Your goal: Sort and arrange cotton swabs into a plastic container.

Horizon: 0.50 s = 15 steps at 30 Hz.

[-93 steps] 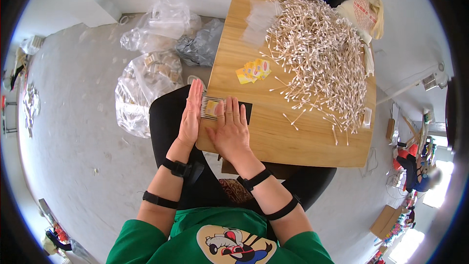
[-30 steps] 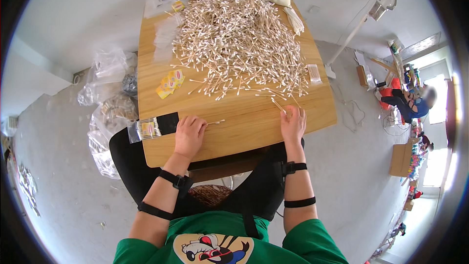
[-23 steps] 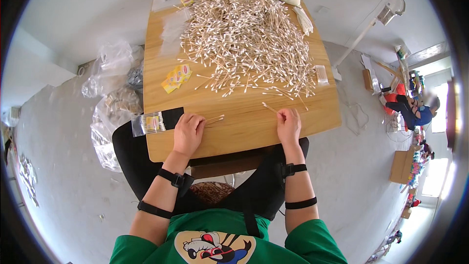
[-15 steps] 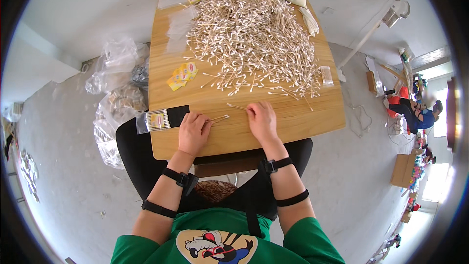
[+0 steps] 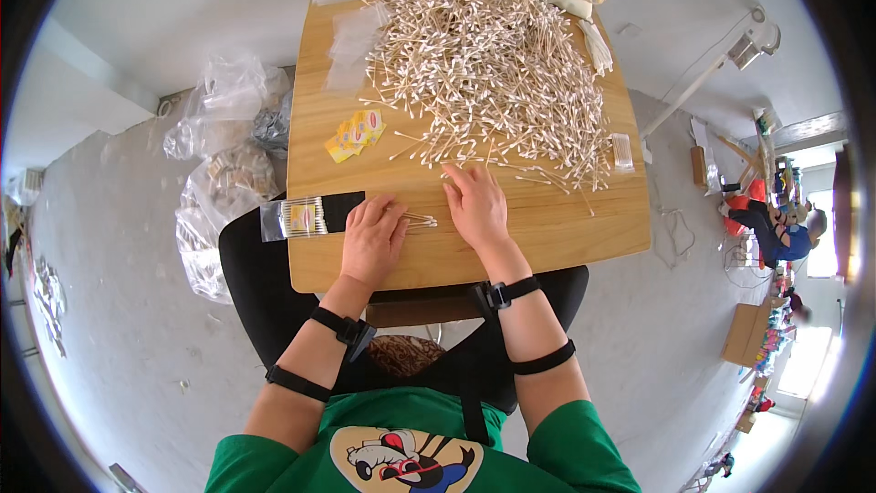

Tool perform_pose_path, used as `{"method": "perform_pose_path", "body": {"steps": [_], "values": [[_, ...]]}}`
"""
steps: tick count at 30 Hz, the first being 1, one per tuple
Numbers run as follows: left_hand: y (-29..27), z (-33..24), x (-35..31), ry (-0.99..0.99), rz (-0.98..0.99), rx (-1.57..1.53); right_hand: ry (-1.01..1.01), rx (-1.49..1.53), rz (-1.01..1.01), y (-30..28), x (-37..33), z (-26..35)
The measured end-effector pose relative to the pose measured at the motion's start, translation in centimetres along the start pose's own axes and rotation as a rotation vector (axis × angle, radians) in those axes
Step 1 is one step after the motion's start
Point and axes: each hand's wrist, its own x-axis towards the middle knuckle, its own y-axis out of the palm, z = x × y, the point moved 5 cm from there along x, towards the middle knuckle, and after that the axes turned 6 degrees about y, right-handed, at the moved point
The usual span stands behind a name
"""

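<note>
While our left hand (image 5: 372,239) lies flat and open on the wooden bench (image 5: 566,228), its fingertips touch a few white cotton swabs (image 5: 418,219). Our right hand (image 5: 476,205), open too, rests at the near edge of the big swab heap (image 5: 493,64).

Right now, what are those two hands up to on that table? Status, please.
Left hand flat on small bunch of cotton swabs. Right hand open, at edge of big swab pile. Nothing between them.

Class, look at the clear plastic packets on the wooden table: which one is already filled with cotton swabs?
The filled packet at the table's left edge, beside the left hand; it lies on a black strip. The packets near the far-left corner look flat and empty.
</note>
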Motion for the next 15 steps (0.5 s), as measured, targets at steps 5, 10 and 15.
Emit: {"method": "perform_pose_path", "body": {"steps": [5, 10, 15], "values": [[0.2, 0.3, -0.3, -0.006, -0.015, -0.058, 0.008, -0.093, -0.014, 0.8, 0.2, -0.6], [-0.1, 0.2, -0.3, -0.017, -0.023, -0.085, 0.089, -0.093, -0.066, 0.3, -1.4, -1.1], [-0.2, 0.2, -0.2, -0.030, -0.038, -0.092, 0.010, 0.026, -0.027, 0.5, -2.4, -0.4]]}}
